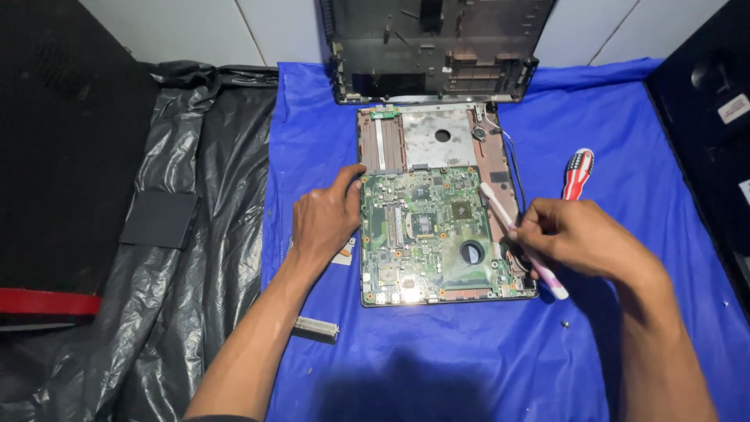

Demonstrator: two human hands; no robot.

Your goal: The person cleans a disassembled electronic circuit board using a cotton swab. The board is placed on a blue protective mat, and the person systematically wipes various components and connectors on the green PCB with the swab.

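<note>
Left hand (324, 219) resting flat on the blue cloth (437, 352) that covers the bench, fingers released and loosely spread, fingertips touching the left edge of the opened laptop base (441, 133). Green circuit board (426, 234) lying in the near half of that base, bare metal plate and a round hole showing in the far half. Right hand (574, 234) clenched around a white toothbrush (500, 211) with a pink end, bristle tip laid on the right part of the board, pink end sticking out below the hand toward the bench's near right. Red, white and blue screwdriver (578, 172) lying just beyond the right hand, toward the right edge, apart from the base. Dark plastic laptop cover (437, 55) propped at the far edge. Small metal bracket (316, 328) on the cloth near the left forearm, toward the near edge. Black plastic sheet (195, 234) crumpled along the left side, a flat black square pad (160, 219) lying on it.
</note>
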